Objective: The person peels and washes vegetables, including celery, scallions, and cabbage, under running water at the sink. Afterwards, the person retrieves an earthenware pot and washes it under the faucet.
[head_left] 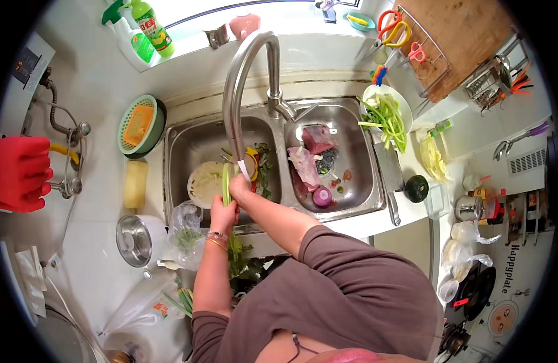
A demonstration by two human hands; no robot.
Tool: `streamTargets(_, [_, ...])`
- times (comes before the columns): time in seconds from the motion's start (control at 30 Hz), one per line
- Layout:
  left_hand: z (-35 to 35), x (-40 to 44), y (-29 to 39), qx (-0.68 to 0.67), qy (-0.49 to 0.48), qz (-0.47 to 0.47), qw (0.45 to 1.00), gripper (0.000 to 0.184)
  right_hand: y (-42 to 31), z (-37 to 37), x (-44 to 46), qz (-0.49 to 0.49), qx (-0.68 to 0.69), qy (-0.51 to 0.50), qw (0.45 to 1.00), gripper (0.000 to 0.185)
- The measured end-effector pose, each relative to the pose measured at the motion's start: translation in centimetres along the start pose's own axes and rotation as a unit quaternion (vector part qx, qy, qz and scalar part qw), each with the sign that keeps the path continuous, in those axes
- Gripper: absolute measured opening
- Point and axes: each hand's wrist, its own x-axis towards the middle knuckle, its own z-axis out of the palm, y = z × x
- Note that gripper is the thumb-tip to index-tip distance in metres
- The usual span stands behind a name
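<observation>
Over the left sink basin (181,136), my left hand (222,213) is closed around a celery stalk (226,180). Its leafy end (236,257) hangs down past my wrist at the counter's front edge. My right hand (240,186) is closed on the same celery just under the spout of the faucet (230,91); its fingertips are partly hidden. Below, a pale round item (205,183) lies in the basin, with loose green leaves (264,158) beside it. Something yellow and red sits partly hidden behind my right hand.
Raw meat (304,166) and a cut purple onion (322,196) lie in the right basin. A white bowl of cut celery (385,118) and a knife (392,202) are to the right. A metal pot (134,241) and plastic bag (187,233) stand at left.
</observation>
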Motion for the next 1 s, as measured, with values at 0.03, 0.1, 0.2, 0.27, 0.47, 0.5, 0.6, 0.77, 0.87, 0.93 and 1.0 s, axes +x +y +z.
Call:
streamTargets(0.03, [0.0, -0.3, -0.5, 0.021, -0.001, 0.006, 1.0, 0.019, -0.9, -2.1, -0.8, -0.01, 0.016, -0.012, 1.0, 0.023])
streamTargets(0.1, [0.4, -1.4, -1.0, 0.039, -0.011, 0.031, 0.999, 0.019, -3.1, -6.3, 1.4, -0.018, 0.085, -0.114, 0.99, 0.025])
streamTargets(0.2, [1.5, -2.3, -1.9, 0.047, 0.008, 0.162, 0.986, 0.017, 0.7, -1.7, 8.2, 0.157, 0.255, -0.067, 0.952, 0.019])
streamTargets(0.27, [1.3, -2.6, -0.8, -0.008, -0.028, 0.079, 0.996, 0.017, -2.1, -4.3, 6.5, 0.121, 0.173, -0.046, 0.976, 0.017])
streamTargets(0.47, [0.8, -2.6, -1.8, -0.201, -0.152, 0.018, 0.968, 0.013, -2.5, -7.4, 1.2, 0.239, 0.5, -0.235, 0.798, 0.018])
streamTargets(0.5, [0.8, -2.1, -2.3, -0.241, -0.172, 0.026, 0.955, 0.013, -2.9, -8.2, 0.8, 0.243, 0.549, -0.251, 0.759, 0.02])
streamTargets(0.6, [1.0, -2.3, -2.1, -0.317, -0.227, -0.028, 0.92, 0.022, -3.4, -11.5, 2.4, 0.192, 0.503, -0.325, 0.777, 0.018])
streamTargets(0.77, [1.5, -1.8, 0.5, -0.298, -0.233, -0.084, 0.922, 0.027, -3.8, -14.3, 2.6, 0.081, 0.345, -0.386, 0.852, 0.017])
streamTargets(0.87, [2.5, 0.0, 0.0, -0.233, -0.177, -0.043, 0.955, 0.027, -4.1, -15.1, 2.3, 0.098, 0.329, -0.341, 0.875, 0.013])
streamTargets(0.93, [3.5, 2.3, -0.5, -0.205, -0.124, 0.04, 0.97, 0.023, -2.6, -14.5, 3.2, 0.084, 0.265, -0.345, 0.897, 0.014])
streamTargets(1.0, [4.5, 2.9, 0.9, -0.197, -0.073, 0.043, 0.977, 0.02, -2.6, -15.2, 2.7, 0.079, 0.245, -0.356, 0.898, 0.017])
